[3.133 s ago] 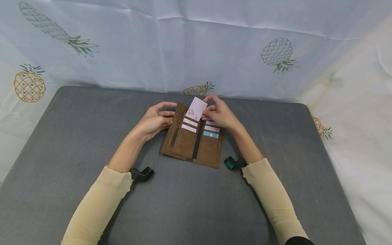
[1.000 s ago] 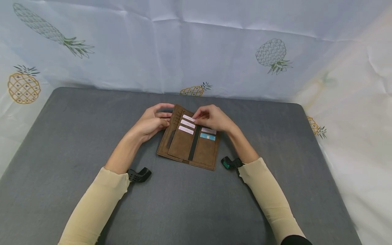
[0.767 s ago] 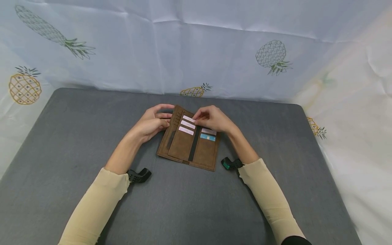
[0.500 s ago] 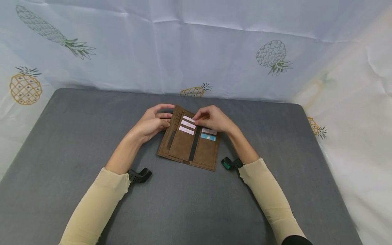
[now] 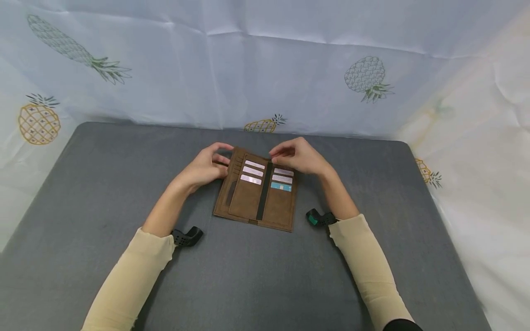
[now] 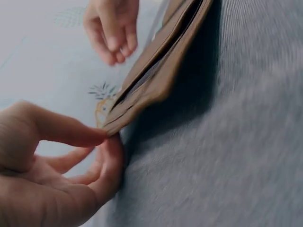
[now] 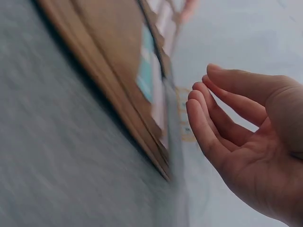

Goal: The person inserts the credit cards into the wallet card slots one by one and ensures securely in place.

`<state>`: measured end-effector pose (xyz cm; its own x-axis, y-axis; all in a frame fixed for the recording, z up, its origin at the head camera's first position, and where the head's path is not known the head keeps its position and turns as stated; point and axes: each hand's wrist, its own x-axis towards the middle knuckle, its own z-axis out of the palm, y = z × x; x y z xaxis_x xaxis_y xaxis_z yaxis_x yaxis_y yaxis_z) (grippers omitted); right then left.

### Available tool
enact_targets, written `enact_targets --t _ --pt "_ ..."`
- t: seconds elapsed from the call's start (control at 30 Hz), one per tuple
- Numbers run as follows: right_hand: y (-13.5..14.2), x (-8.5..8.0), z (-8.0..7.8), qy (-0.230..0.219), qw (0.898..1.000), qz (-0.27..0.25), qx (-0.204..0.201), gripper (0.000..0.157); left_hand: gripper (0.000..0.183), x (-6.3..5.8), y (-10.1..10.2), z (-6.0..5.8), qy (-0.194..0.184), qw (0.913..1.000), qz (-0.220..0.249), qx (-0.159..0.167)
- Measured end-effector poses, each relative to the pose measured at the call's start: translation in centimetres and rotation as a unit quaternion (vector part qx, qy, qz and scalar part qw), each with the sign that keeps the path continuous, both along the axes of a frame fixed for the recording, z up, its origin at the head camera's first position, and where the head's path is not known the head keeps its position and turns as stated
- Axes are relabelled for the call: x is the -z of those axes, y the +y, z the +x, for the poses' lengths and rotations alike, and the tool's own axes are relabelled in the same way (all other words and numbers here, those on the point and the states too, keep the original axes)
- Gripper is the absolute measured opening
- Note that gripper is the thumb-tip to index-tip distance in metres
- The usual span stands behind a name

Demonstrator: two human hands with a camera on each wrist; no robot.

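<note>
A brown bifold wallet (image 5: 245, 200) lies spread on the grey table, with pale pink cards (image 5: 253, 171) in its slots on both halves and one blue card (image 5: 281, 186) low on the right half. My left hand (image 5: 203, 168) pinches the wallet's left edge between thumb and fingers, which the left wrist view shows lifted off the table. Over the top of the right half is my right hand (image 5: 300, 156), its fingers loosely bent. In the right wrist view, nothing sits between that hand's thumb and fingertips, and they are apart from the wallet.
The grey table (image 5: 248, 280) reaches back to a pale cloth (image 5: 290, 73) printed with pineapples. Black wrist devices (image 5: 188, 236) stick out at both sleeve cuffs.
A pink card that stood out of the left half now sits down in its top slot. My right hand has let go of it and moved right. The left hand keeps its pinch.
</note>
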<state>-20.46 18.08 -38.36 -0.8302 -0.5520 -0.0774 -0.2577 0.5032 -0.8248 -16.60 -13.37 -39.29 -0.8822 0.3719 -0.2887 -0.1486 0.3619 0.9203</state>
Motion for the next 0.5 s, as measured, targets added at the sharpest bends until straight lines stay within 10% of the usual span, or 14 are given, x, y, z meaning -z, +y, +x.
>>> enact_targets --t 0.23,0.5 --pt "2.8 -0.8 0.5 0.053 0.995 -0.004 0.079 0.024 0.079 -0.1 -0.9 0.4 0.054 0.9925 -0.083 0.071" --pt "6.2 -1.1 2.3 0.168 0.969 0.049 0.171 0.013 0.061 -1.8 -2.2 1.0 0.118 0.9722 -0.187 0.076"
